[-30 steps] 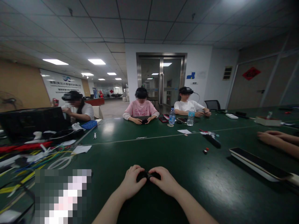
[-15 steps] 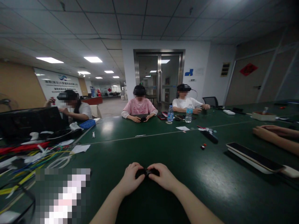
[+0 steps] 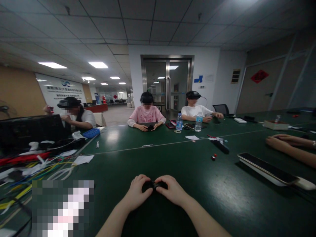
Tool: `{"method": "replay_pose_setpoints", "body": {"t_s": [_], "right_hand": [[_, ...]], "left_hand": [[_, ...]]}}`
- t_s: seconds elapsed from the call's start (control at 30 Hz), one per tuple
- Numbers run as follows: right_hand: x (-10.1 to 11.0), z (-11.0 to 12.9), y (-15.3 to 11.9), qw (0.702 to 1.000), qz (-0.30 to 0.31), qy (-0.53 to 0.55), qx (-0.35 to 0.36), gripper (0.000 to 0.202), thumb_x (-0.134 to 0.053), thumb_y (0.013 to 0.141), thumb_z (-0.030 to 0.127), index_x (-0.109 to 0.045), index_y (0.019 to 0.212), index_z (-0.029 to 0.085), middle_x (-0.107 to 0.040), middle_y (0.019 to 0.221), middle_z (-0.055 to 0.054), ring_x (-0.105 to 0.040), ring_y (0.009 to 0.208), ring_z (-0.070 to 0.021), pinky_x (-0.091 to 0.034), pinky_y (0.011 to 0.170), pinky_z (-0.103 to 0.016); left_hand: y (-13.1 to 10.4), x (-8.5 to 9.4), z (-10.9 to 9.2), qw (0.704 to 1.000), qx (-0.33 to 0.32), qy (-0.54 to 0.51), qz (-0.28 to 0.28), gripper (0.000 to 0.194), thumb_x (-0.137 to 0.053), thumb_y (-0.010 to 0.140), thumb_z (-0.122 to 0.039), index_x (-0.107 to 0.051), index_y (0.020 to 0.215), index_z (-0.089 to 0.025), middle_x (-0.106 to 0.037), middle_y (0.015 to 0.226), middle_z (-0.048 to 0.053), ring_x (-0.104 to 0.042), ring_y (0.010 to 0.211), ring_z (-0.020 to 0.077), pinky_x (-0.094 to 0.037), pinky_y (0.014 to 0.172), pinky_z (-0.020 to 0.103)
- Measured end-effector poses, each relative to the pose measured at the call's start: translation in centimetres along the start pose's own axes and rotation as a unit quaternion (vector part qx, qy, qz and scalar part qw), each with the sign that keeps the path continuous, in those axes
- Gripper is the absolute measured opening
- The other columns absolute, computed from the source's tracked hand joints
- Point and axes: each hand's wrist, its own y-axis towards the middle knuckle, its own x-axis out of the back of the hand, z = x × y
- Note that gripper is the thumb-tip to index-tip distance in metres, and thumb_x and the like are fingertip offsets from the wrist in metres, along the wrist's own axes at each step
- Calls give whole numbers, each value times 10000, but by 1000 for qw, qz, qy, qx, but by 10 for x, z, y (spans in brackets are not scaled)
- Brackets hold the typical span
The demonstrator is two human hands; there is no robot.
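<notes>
A small black object (image 3: 154,186) is held between my two hands just above the green table (image 3: 138,164), low in the middle of the view. My left hand (image 3: 139,192) grips its left side, with thumb and fingers curled round it. On its right side my right hand (image 3: 172,190) holds it in the same way. The two thumbs point toward each other and stay slightly apart. Fingers cover much of the object, so its full shape cannot be made out.
Cables (image 3: 56,168) and a black monitor (image 3: 32,131) crowd the left. A phone on a white block (image 3: 268,169) lies at right, near another person's hands (image 3: 283,143). Bottles (image 3: 198,122) stand across the table, where people sit. A blue basket (image 3: 91,133) is at far left.
The view has shifted slightly, so the table and room appear a little lower and to the left. Both my hands keep their hold on the black object.
</notes>
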Motion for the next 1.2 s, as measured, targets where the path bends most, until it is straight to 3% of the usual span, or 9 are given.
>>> {"method": "replay_pose_setpoints", "body": {"t_s": [1.2], "right_hand": [[0,0,-1,1000,-12,-2,11,266,-580,761,361,-632,1006,274,-622,1062,-10,-517,1065,-221,-360,931,-363]], "left_hand": [[0,-4,6,1000,-23,3,-11,324,-510,824,-425,-585,1064,-221,-523,1129,57,-459,1072,219,-352,949,331]]}}
